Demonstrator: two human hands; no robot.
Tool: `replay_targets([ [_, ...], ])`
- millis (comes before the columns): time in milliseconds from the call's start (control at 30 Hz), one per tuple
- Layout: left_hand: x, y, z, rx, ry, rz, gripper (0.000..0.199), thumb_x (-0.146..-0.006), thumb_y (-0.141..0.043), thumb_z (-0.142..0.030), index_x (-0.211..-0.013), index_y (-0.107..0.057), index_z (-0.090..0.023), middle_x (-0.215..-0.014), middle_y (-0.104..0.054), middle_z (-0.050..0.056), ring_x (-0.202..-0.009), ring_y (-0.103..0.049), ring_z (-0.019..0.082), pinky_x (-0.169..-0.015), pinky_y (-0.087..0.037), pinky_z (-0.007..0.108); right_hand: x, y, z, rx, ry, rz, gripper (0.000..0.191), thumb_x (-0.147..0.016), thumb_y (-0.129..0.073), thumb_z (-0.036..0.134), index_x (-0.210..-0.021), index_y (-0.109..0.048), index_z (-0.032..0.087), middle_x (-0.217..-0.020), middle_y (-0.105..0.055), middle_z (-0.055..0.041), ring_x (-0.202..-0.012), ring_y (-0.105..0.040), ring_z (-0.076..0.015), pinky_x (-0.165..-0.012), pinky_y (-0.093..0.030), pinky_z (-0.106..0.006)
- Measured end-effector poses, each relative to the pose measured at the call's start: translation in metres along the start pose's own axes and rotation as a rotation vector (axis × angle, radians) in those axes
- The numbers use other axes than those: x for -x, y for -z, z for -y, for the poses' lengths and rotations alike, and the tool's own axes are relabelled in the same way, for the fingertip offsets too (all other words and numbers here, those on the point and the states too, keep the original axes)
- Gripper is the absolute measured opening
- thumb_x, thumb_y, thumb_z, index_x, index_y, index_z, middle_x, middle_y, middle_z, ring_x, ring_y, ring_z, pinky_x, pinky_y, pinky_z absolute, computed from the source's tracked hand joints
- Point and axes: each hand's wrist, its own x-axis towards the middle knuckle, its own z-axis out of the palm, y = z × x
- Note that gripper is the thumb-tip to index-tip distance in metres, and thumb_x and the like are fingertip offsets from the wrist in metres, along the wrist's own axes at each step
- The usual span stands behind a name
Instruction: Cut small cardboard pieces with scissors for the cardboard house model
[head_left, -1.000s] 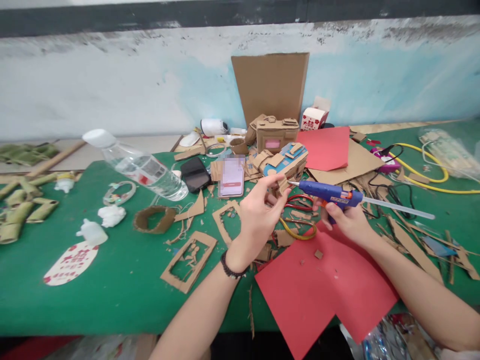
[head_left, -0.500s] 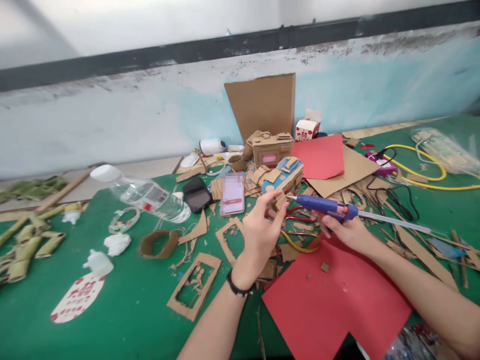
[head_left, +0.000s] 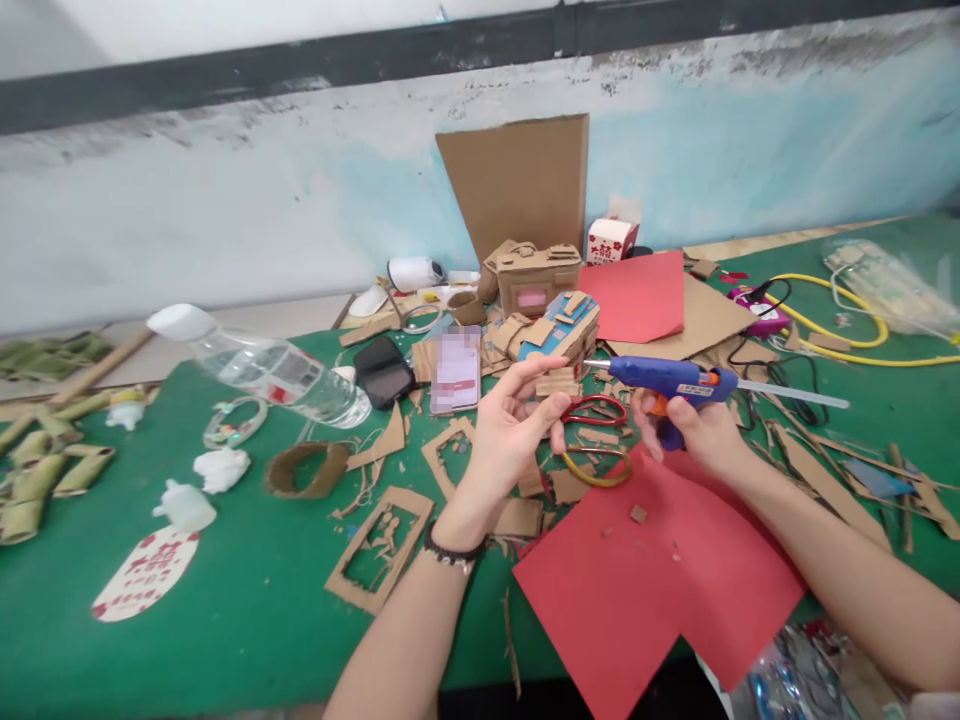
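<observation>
My right hand [head_left: 694,425] is wrapped round the handle of a blue hot glue gun [head_left: 660,374], with its fingers at the orange trigger. A translucent glue stick [head_left: 795,393] sticks out of the gun's back. The metal nozzle points left, close to the fingertips of my left hand [head_left: 514,420]. Between the thumb and index finger of that hand is a small corrugated cardboard piece [head_left: 559,383]; its edges are partly hidden. Just below lie red-handled scissors [head_left: 600,410] and a yellow-handled tool [head_left: 600,478]. A blue and brown cardboard model [head_left: 559,325] stands behind the fingers.
Red paper [head_left: 637,590] covers the front of the green table [head_left: 247,640]. A phone [head_left: 456,370], a water bottle [head_left: 262,365] and cardboard frames [head_left: 379,550] lie to the left. Behind are a cardboard camera-like model [head_left: 540,280] and a yellow cable [head_left: 847,347]. Cardboard scraps are scattered around.
The glue gun has tilted, its handle now showing below the body, and its nozzle sits slightly higher relative to the left fingers. The camera view has shifted a little.
</observation>
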Motion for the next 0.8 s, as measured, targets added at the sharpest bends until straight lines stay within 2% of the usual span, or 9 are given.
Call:
replay_targets([
  [100,0.001,-0.0008,0.0017,0.035,0.012,0.024,0.046,-0.094,-0.086,-0.046,-0.129,-0.071,-0.021,-0.117,-0.082,0.01,-0.046,-0.067,0.006,-0.043,-0.053,0.02,0.0015,0.001,0.0008,-0.012,-0.009,0.048,0.043,-0.101,-0.071,0.066,-0.097,-0.068,0.023,-0.086,-0.069,0.0004,-0.042,-0.058,-0.0086,-0.044,-0.046,-0.025],
  [233,0.0026,-0.0033,0.0037,0.049,0.029,0.034,0.049,-0.093,-0.087,-0.047,-0.132,-0.071,-0.021,-0.112,-0.082,0.009,-0.042,-0.062,0.004,-0.042,-0.052,0.019,0.0028,-0.0004,0.003,0.012,-0.042,0.043,0.048,-0.1,-0.071,0.07,-0.093,-0.067,0.023,-0.075,-0.065,0.002,-0.041,-0.055,-0.0093,-0.043,-0.042,-0.025],
  [467,0.0038,-0.0038,0.004,0.072,0.025,0.006,0.053,-0.093,-0.088,-0.044,-0.139,-0.073,-0.023,-0.11,-0.082,0.008,-0.042,-0.06,0.003,-0.043,-0.051,0.018,0.0026,-0.0021,0.0043,-0.009,-0.031,0.046,0.045,-0.102,-0.071,0.065,-0.09,-0.064,0.022,-0.074,-0.062,0.0026,-0.04,-0.053,-0.0085,-0.042,-0.039,-0.025],
  [800,0.0044,-0.0022,0.0052,0.062,0.018,0.001,0.052,-0.093,-0.088,-0.043,-0.14,-0.074,-0.026,-0.107,-0.082,0.007,-0.043,-0.06,0.004,-0.042,-0.051,0.019,0.0068,0.0027,-0.0002,0.038,-0.059,0.052,0.049,-0.102,-0.068,0.069,-0.087,-0.063,0.023,-0.059,-0.055,0.0043,-0.041,-0.051,-0.012,-0.043,-0.042,-0.026],
])
